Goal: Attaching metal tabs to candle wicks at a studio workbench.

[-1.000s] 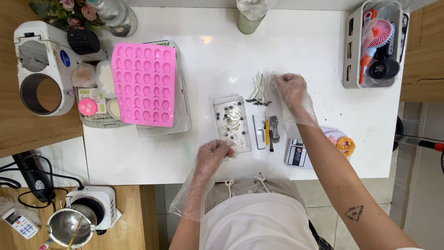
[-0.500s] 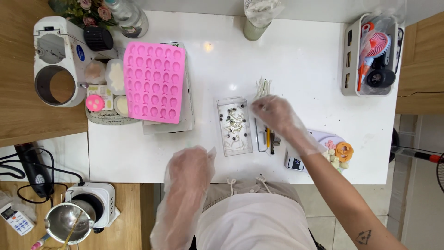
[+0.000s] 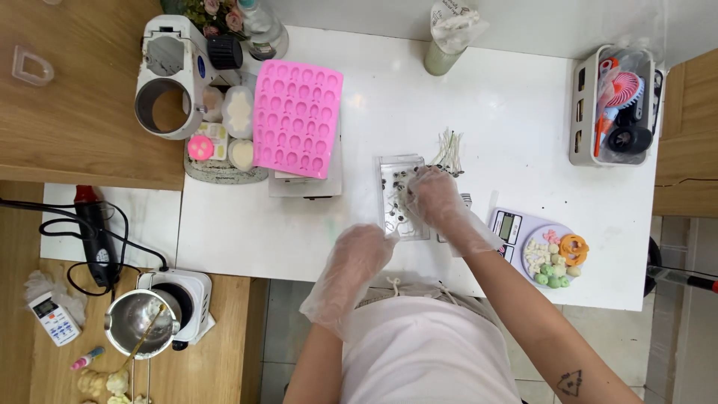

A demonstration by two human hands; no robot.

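A clear rectangular mould [image 3: 395, 183] with several small wick tabs in it lies on the white table [image 3: 479, 112]. My right hand [image 3: 434, 198], in a thin plastic glove, is over the mould's right side with its fingers bent down into it; whether they pinch a wick is hidden. My left hand [image 3: 361, 254], also gloved, rests at the mould's near left corner. A bundle of thin wicks [image 3: 449, 153] lies just behind the mould, to its right.
A pink silicone mould [image 3: 298, 118] rests on a box at left, beside a tray of small wax pots [image 3: 224, 142] and a white machine [image 3: 168, 75]. A scale with coloured wax pieces [image 3: 550, 258] sits at right, a white caddy [image 3: 613, 105] behind it. A hotplate with a metal pot [image 3: 142, 318] stands lower left.
My right hand came back from the wick bundle to the clear mould. My left hand drew off the table edge, then returned to the mould's near corner. The view shifted left.
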